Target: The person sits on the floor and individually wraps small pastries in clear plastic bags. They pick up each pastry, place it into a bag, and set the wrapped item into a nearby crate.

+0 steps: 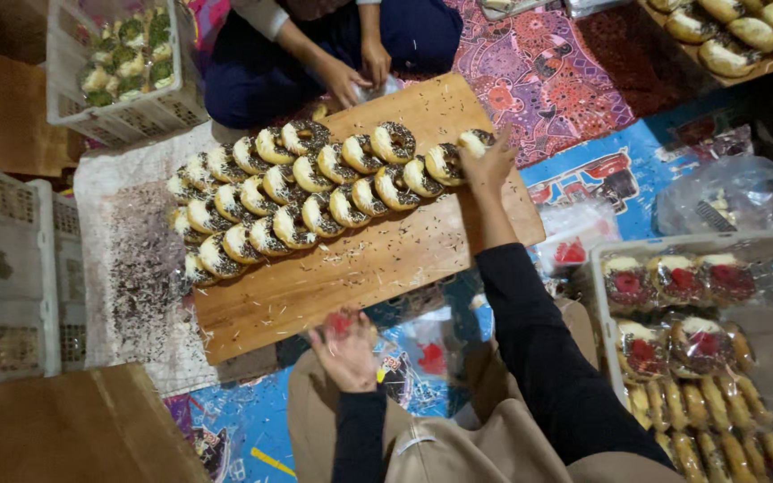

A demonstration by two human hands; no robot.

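The right hand [487, 164] reaches out to the 1 o'clock end of the board [351, 277] and pinches a doughnut [473, 140] at the end of the rows, fingers closed round its edge. The left hand [346, 351] hangs low at 6 o'clock over the lap, loosely curled round a small clear wrapper with a red spot; I cannot tell how firmly it grips.

The board lies on the floor, tilted toward 2 o'clock, strewn with chocolate sprinkles. The doughnuts [306, 192], topped with sprinkles, stand in three leaning rows from 9 to 1 o'clock. At 4 o'clock a white crate [603, 295] holds wrapped doughnuts. At 12 o'clock another person's hands [360, 72] work at the board's far edge.

The doughnut looks light, soft and easily squashed, its topping sticky; a gentle hold by the bare sides seems best.
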